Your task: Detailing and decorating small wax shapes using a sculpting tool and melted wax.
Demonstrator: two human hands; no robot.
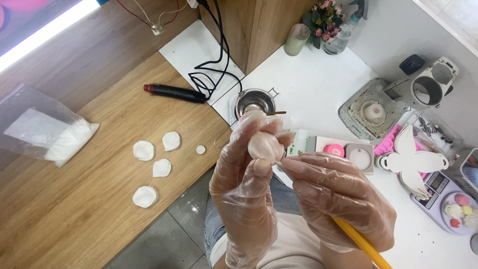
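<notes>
Gloved hands shaping pale petal lump, held up over lap between wooden table and white counter.

Left hand (244, 184) pinched shut around pale petal lump (264, 146), fingertips wrapped over top. Right hand (334, 197) closed on yellow tool (362, 244), tip touching lump's right side. Four flat white petals (144, 150) plus one small bit on wooden table (74, 219), plastic bag of white powder (45, 132) left. Metal melting pot (255, 102) behind hands.

Gloved left hand (244, 184) pinches a pale wax flower (265, 145) while the right hand (338, 199) applies a yellow-handled tool (361, 241).
</notes>
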